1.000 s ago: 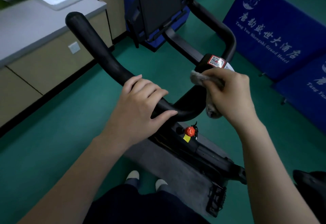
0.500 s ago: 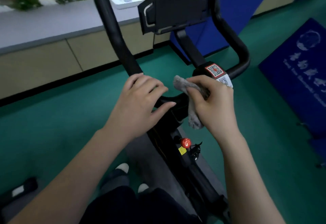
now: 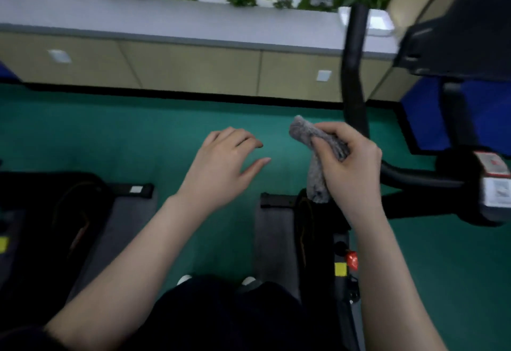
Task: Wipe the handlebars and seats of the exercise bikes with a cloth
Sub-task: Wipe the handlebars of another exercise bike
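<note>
Left hand [image 3: 224, 162], now off the black handlebar [image 3: 355, 74], hovers with loose fingers over the green floor [image 3: 110, 134], while right hand [image 3: 351, 165] grips the grey cloth [image 3: 302, 130] beside that bar.

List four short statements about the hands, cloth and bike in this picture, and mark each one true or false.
1. The right hand grips the crumpled grey cloth. True.
2. The left hand holds the black tubular handlebar. False: the left hand is open over the green floor and holds nothing.
3. A small red knob shows on the black bike frame. True.
4. The white rectangular tray lies on the floor. False: it sits on the grey ledge, behind the handlebar.
</note>
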Tool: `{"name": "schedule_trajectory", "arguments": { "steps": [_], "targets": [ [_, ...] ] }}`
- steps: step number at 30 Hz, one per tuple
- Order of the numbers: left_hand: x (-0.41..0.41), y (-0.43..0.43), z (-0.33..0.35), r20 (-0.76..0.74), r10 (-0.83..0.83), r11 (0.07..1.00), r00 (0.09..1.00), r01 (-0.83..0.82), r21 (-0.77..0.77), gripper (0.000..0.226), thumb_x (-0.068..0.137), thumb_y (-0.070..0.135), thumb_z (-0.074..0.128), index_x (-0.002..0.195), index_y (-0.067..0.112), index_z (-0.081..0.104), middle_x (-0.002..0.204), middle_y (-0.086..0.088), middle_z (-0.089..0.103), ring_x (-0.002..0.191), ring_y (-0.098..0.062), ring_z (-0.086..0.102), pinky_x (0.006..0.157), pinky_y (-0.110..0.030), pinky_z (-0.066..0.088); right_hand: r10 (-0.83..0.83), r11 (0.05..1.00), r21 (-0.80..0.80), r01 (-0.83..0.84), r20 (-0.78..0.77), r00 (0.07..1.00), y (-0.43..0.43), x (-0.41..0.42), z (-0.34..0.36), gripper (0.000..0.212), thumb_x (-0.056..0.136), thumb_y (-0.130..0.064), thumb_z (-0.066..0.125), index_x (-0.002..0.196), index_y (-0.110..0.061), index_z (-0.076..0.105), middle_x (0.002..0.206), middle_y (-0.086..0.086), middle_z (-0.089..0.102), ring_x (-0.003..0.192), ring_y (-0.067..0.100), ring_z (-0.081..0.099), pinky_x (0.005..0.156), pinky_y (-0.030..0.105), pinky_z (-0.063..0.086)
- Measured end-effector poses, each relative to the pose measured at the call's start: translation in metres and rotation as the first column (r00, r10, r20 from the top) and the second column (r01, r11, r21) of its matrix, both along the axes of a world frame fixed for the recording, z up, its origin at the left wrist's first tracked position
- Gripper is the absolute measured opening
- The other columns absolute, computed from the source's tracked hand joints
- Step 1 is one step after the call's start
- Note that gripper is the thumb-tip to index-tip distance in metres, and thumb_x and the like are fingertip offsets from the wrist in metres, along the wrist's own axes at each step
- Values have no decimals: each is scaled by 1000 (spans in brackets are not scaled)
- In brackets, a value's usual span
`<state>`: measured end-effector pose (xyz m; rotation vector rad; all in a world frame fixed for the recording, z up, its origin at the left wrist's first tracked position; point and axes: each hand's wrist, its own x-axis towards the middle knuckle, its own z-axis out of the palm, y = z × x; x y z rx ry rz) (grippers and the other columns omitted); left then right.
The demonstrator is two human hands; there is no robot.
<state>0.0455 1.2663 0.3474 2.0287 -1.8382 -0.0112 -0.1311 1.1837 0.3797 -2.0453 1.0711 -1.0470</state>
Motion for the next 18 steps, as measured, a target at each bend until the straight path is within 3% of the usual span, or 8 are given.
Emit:
{"name": "schedule_trajectory", "arguments": {
  "steps": [3,8,18],
  "targets": [
    [32,36,-15,-26,146,987,989,-144,69,32,91,38,59,107,11,67,102,-2,67,98,-25,59,86,-38,41,114,993,41,-114,1,993,14,35,-10,26,85,-4,64,88,-30,63,79,-28,60,74,-14,57,68,1,37],
    [84,108,-39,-39,360,920,932,-348,181,35,91,39,59,110,12,66,104,-3,68,99,-26,60,87,-37,44,251,962,115,-250,-1,968,46,93,-29,26,84,-3,66,84,-29,64,78,-28,61,72,-15,57,68,1,37],
    [167,279,-81,-69,637,710,767,-550,440,47,95,50,43,130,21,53,130,2,55,124,-18,46,101,-33,33,507,853,171,-494,-44,861,165,211,-49,31,83,-3,66,83,-33,63,73,-34,61,74,-16,57,69,-2,36]
  ]
}}
